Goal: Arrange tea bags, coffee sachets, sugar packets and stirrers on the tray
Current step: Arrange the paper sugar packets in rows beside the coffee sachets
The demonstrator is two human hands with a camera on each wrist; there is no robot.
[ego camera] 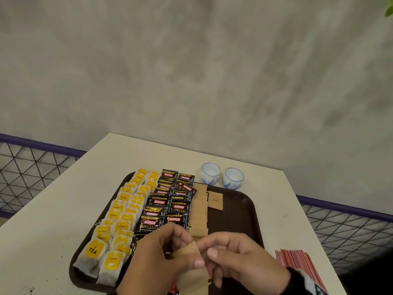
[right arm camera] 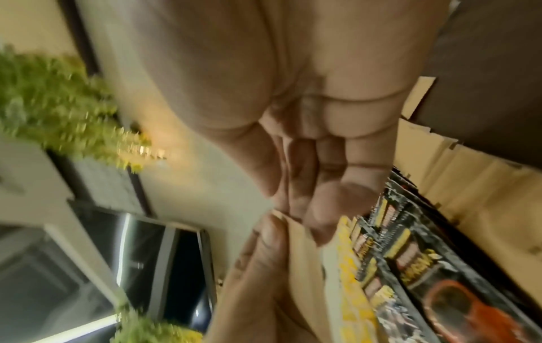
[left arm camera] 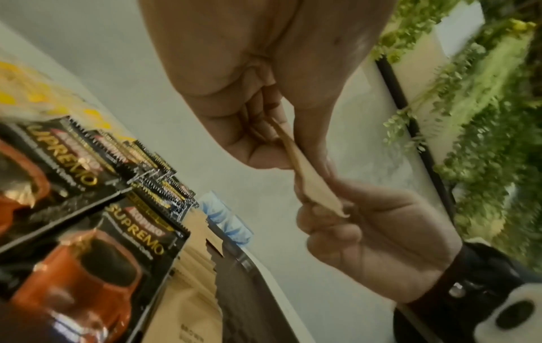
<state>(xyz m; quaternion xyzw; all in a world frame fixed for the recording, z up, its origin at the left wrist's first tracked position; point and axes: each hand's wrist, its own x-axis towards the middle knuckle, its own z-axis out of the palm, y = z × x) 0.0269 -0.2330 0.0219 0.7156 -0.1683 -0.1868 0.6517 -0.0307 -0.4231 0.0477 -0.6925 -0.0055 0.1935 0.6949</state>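
Observation:
Both hands meet over the near edge of the dark brown tray [ego camera: 244, 218]. My left hand [ego camera: 170, 252] grips a small stack of brown sugar packets [ego camera: 191, 275]. My right hand [ego camera: 214, 255] pinches the top packet [ego camera: 188, 250] of that stack; the left wrist view shows it edge-on [left arm camera: 305, 178] between both hands. On the tray lie two columns of yellow tea bags [ego camera: 119, 213], two columns of black coffee sachets [ego camera: 168, 205] and one column of sugar packets [ego camera: 200, 211]. A single sugar packet [ego camera: 215, 200] lies apart to their right. Red stirrers [ego camera: 297, 265] lie off the tray at the right.
Two small white-and-blue cups [ego camera: 221, 177] stand on the white table [ego camera: 63, 199] just behind the tray. The table's far edge meets a grey wall; wire fencing [ego camera: 32, 167] runs along both sides. The tray's right half shows bare brown surface.

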